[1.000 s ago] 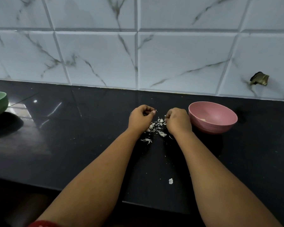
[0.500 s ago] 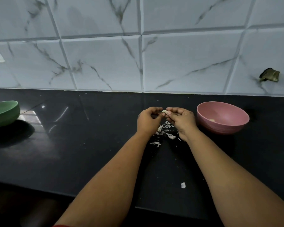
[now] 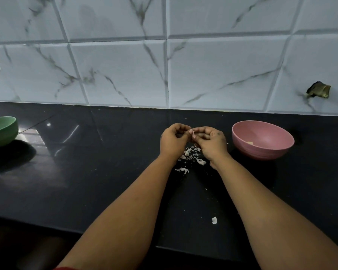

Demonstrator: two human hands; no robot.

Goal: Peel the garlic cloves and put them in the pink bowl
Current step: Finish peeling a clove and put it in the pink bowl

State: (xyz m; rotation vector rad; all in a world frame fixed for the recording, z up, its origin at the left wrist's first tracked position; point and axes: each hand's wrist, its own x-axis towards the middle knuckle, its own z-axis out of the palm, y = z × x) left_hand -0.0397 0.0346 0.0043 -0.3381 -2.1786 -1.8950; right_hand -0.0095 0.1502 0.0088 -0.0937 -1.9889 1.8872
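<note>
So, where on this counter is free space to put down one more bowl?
The widest bare patch lies between the green bowl and the left hand. The counter in front of the pink bowl is also free. Garlic skins crowd the spot under both hands.

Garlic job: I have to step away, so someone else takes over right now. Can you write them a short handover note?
Left hand and right hand: raised together over the black counter, fingertips pinching one small garlic clove between them, mid-peel.
Pink bowl: to the right of the hands, with a pale piece inside, likely a peeled clove.
Peel scraps: piled under the hands; one stray scrap lies nearer the counter's front edge.
Green bowl: far left, contents not visible.
Left: finish peeling this clove, then drop it in the pink bowl.
</note>
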